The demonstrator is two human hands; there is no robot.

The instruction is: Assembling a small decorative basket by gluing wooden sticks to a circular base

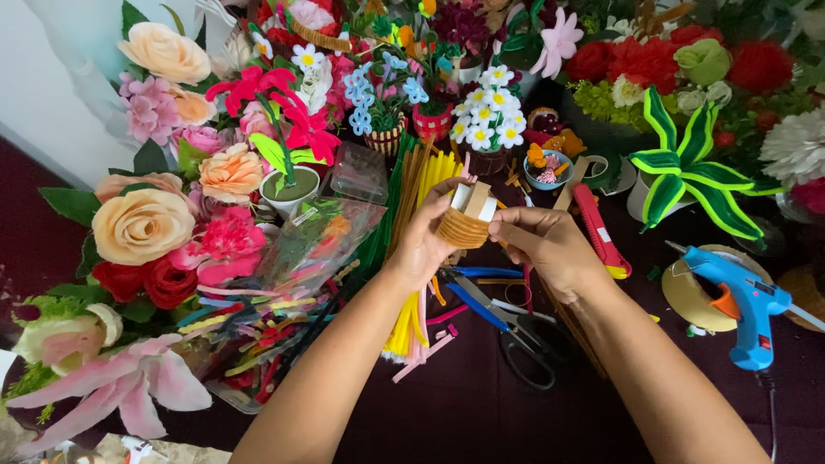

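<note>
My left hand [424, 245] grips a small white cup [468, 219] wrapped around with tan pipe cleaner coils, tilted with its mouth facing up and right. My right hand [550, 249] pinches the cup's right side, fingertips on the tan wrapping. Both hands hover over a dark maroon tabletop [455, 412]. Beneath them lie blue-handled scissors [503, 322] and a bundle of yellow and pink pipe cleaners [412, 331].
A blue glue gun [743, 301] rests on a roll of tape [687, 296] at right. A red utility knife [600, 230] lies beside my right hand. Artificial flowers [142, 225] crowd the left and back. A clear bag of pipe cleaners [275, 301] sits at left.
</note>
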